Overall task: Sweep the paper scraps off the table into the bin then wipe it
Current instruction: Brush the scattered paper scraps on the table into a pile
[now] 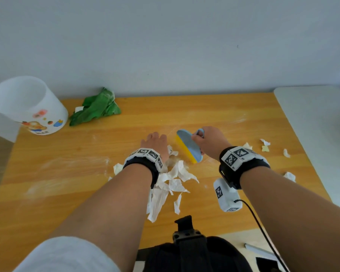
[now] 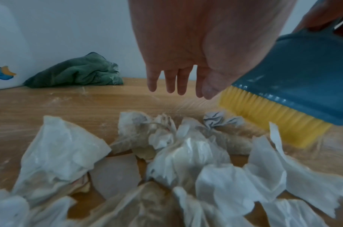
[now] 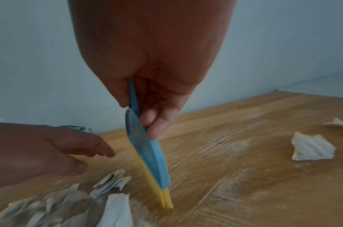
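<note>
Brush [image 1: 188, 145] gripped, bristles on table [image 1: 243, 118].

the head view looks forward and down from above the near edge of the desk [image 1: 234, 118], taking in both forearms, with the wall at 12 o'clock. the left wrist view sits low, close over the paper scraps [image 2: 186, 153], facing the wall. the right wrist view looks along the brush [image 3: 147, 153] from close by. all three share the brush and scraps.
</note>
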Tool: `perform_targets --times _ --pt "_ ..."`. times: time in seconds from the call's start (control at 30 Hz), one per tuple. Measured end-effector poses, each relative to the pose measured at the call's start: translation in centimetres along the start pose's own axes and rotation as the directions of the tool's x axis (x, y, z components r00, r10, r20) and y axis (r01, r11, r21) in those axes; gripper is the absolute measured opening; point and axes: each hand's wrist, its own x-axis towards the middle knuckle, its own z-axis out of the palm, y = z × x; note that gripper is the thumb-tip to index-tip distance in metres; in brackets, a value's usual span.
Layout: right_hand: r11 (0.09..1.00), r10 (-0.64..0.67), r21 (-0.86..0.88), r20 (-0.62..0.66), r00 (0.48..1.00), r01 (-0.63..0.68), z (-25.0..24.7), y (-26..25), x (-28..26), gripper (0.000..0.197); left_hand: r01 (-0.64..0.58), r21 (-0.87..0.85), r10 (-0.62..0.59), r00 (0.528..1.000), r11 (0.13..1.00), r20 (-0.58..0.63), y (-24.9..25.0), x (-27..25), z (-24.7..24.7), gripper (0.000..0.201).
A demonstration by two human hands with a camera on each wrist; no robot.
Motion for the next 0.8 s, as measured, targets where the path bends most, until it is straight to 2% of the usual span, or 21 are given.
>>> perform_targets --times 0.2,0.4,0.6,0.8 --pt "0.989 0.104 -0.089 -0.164 0.981 -0.120 -4.1 2.9 -0.9 0.043 -0.021 0.016 0.022 0.999 1.000 -0.047 2.2 0.0 -2.0 0.055" --pt "0.961 0.165 -0.174 -0.257 0.952 -0.214 -8.5 6.9 -2.5 0.045 -0.103 0.043 0.105 0.993 0.994 -0.048 7.8 1.1 -2.6 0.056" --pt "0.917 0.284 -0.164 -0.373 0.883 -0.364 -11.7 12.3 -4.0 0.042 -0.140 0.060 0.141 0.990 0.988 -0.016 13.0 2.5 -0.7 0.051" --pt "0.840 0.369 -0.181 -0.502 0.782 -0.512 -12.3 16.9 -4.5 0.036 -0.145 0.044 0.146 0.989 0.988 -0.012 15.9 3.4 1.1 0.048"
